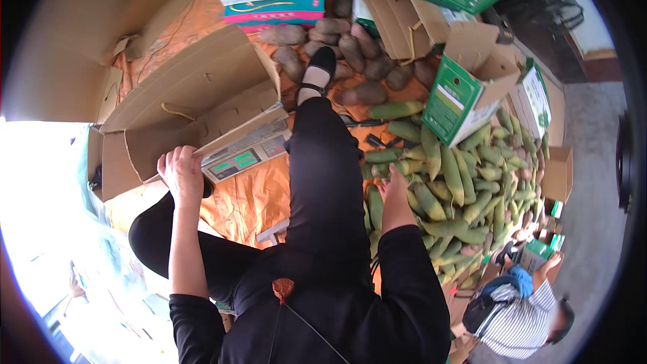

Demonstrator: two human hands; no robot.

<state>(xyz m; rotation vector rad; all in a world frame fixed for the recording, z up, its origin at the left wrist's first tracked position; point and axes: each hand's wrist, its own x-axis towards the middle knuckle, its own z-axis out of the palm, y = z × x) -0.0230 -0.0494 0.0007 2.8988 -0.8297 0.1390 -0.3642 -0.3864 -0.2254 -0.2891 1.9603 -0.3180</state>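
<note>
My left hand (182,172) is closed over the near rim of an open cardboard box (189,104), fingers curled on its edge. The box rests against or on a digital scale (246,156) with lit green displays; which of the two I cannot tell. Its visible inside shows bare cardboard and a yellow cord handle (178,112). To the right, my right hand (394,192) reaches in at the left border of a big heap of long green radishes (465,189). A finger stretches out over them, the other fingers are partly hidden, and I see nothing held.
Reddish-brown root vegetables (367,93) lie ahead, around my shoe (319,71). Green-and-white cartons (465,91) stand behind the heap. An orange sheet (253,195) covers the ground. A black fan (549,10) is at the far right. Another person (515,320) in a striped shirt bends over a carton.
</note>
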